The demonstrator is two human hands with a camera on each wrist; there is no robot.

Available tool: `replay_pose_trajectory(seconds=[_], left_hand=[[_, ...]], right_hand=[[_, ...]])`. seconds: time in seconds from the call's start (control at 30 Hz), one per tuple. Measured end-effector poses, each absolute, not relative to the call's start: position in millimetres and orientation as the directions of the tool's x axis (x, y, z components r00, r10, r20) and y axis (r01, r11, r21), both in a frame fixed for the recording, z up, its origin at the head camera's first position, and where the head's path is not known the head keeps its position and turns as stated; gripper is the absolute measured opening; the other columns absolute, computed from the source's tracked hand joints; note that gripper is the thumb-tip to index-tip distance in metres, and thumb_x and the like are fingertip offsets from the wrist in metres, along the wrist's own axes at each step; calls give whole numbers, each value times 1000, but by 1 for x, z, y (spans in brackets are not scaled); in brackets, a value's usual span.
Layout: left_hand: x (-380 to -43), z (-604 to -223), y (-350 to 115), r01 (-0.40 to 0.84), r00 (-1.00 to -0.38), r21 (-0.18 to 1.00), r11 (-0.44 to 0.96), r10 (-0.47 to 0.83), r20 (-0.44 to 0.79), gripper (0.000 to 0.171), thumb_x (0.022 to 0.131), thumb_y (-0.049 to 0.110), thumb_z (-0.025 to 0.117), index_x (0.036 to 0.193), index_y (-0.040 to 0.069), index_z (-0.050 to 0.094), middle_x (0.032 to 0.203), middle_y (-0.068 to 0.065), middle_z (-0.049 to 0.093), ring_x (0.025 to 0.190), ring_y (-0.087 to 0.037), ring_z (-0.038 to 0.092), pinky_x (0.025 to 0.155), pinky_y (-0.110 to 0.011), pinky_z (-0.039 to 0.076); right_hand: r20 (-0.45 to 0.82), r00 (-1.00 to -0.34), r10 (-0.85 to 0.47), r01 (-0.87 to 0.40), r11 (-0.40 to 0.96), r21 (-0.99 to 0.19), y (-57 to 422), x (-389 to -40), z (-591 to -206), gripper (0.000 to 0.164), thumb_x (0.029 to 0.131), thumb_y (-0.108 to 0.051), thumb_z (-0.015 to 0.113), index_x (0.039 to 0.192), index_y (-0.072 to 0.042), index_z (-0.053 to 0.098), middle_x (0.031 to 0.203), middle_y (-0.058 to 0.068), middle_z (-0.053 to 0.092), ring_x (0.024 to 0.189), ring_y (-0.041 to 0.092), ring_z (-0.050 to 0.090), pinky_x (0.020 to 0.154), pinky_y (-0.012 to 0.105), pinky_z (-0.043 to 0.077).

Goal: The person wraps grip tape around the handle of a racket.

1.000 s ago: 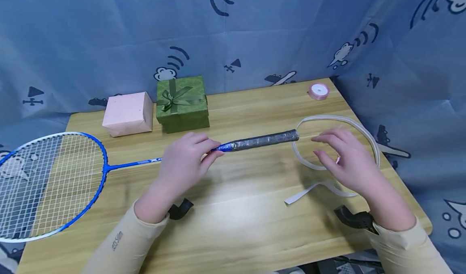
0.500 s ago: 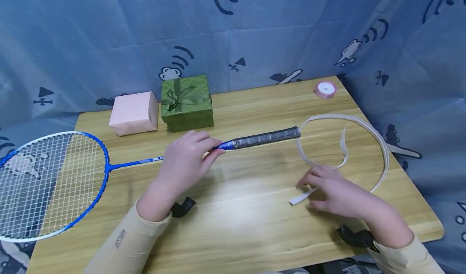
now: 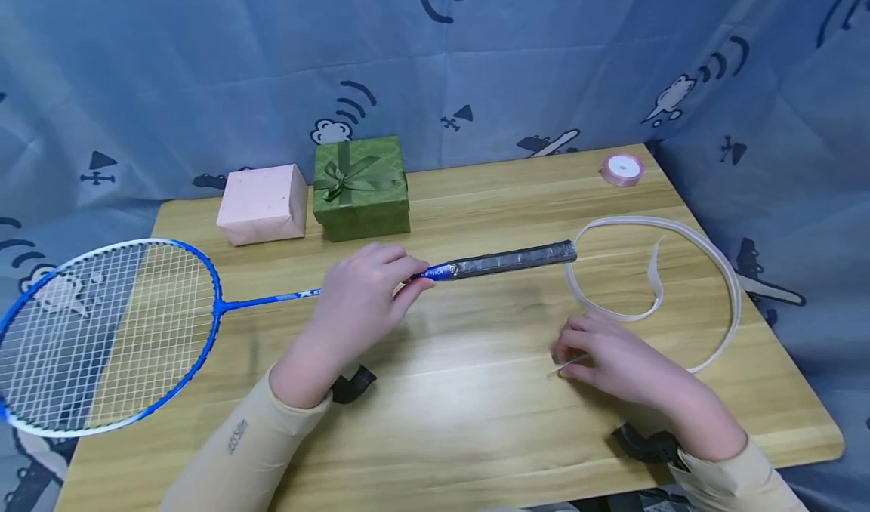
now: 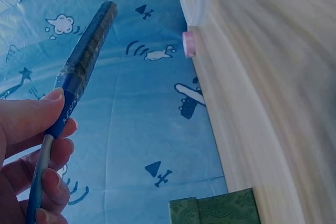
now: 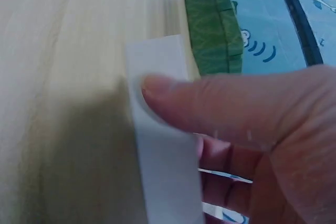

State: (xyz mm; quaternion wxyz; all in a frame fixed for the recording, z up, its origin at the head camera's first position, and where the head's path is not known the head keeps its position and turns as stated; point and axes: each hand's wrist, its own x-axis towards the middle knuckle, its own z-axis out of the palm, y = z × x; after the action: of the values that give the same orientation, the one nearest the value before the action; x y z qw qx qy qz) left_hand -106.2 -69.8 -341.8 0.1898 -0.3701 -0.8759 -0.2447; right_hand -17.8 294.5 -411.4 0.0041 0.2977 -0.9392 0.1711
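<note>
My left hand (image 3: pixel 360 297) grips a blue and white badminton racket at the blue cone below its handle (image 3: pixel 513 260), thumb and fingers round it in the left wrist view. The racket's strung head (image 3: pixel 112 338) points left, and its dark, bare-looking handle points right, raised over the table. At the right, my right hand (image 3: pixel 612 353) pinches one end of a long white grip tape (image 3: pixel 736 300). In the right wrist view the thumb lies flat on the tape (image 5: pixel 168 177). The rest of the tape curves in a big loose loop on the table, beyond the right hand.
A pink box (image 3: pixel 261 206) and a green gift box (image 3: pixel 360 191) with a bow stand at the back of the wooden table (image 3: pixel 442 436). A pink ribbon spool (image 3: pixel 622 169) lies at the far right corner. Blue patterned cloth (image 3: pixel 381 36) hangs behind.
My right hand has come down from beside the racket handle to the table and taken the near end of the white tape. The left hand keeps its grip on the racket.
</note>
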Motion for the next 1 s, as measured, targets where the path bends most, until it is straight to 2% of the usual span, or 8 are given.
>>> replay_pose_trajectory(seconds=[0.17, 0.27, 0.37, 0.47, 0.6, 0.77, 0.87, 1.0], left_hand=[[-106, -344, -69, 740, -654, 285, 609, 551, 519, 12, 92, 27, 81, 99, 17, 80, 87, 6, 72, 79, -16, 65, 62, -32, 53], [-107, -343, -70, 734, -658, 291, 613, 538, 526, 12, 92, 26, 81, 99, 17, 80, 88, 6, 73, 80, -17, 66, 62, -32, 53], [-108, -341, -71, 734, -659, 295, 612, 535, 529, 12, 93, 27, 80, 99, 17, 80, 90, 6, 73, 81, -17, 66, 62, -32, 54], [-108, -340, -71, 734, -659, 294, 612, 537, 527, 11, 94, 27, 78, 99, 17, 80, 90, 6, 73, 80, -17, 65, 63, -32, 54], [-107, -337, -71, 736, -655, 284, 614, 539, 530, 11, 95, 27, 77, 99, 17, 79, 91, 5, 73, 80, -17, 64, 64, -32, 54], [-106, -334, -70, 755, -624, 252, 605, 546, 558, 13, 97, 27, 75, 100, 15, 79, 92, 4, 74, 80, -18, 65, 67, -31, 54], [-106, -334, -70, 768, -600, 229, 598, 549, 582, 14, 97, 27, 74, 100, 14, 79, 91, 3, 75, 78, -19, 64, 67, -30, 53], [-104, -334, -70, 777, -583, 214, 592, 550, 598, 15, 99, 27, 73, 100, 14, 79, 91, 3, 75, 77, -19, 63, 68, -30, 53]], right_hand=[[124, -837, -533, -540, 767, -347, 290, -23, -410, 30, 79, -12, 90, 81, -29, 65, 82, -22, 55, 76, -1, 47, 65, 25, 44], [151, -857, -492, -504, 742, -442, 282, -24, -404, 29, 82, -11, 87, 85, -30, 65, 80, -23, 56, 72, -3, 47, 63, 20, 43], [215, -865, -454, -487, 655, -577, 269, -25, -393, 28, 85, -7, 84, 89, -29, 68, 81, -20, 60, 71, -1, 51, 58, 17, 43], [287, -862, -418, -495, 567, -658, 251, -28, -382, 24, 88, -5, 81, 92, -26, 71, 84, -14, 66, 76, 3, 57, 62, 17, 46], [319, -889, -328, -452, 527, -720, 226, -33, -371, 19, 90, -3, 79, 91, -20, 72, 86, -10, 69, 79, 4, 61, 72, 17, 48], [269, -948, -169, -317, 448, -836, 200, -40, -365, 13, 89, 4, 76, 89, -9, 73, 82, -4, 71, 74, 7, 62, 66, 20, 52], [187, -977, -104, -211, 319, -924, 186, -43, -364, 3, 93, 2, 73, 91, 1, 72, 80, -2, 71, 68, 11, 66, 60, 23, 55], [93, -993, -69, -100, 102, -990, 170, -46, -367, 7, 95, 1, 71, 93, 8, 71, 79, 3, 73, 65, 18, 71, 61, 28, 59]])
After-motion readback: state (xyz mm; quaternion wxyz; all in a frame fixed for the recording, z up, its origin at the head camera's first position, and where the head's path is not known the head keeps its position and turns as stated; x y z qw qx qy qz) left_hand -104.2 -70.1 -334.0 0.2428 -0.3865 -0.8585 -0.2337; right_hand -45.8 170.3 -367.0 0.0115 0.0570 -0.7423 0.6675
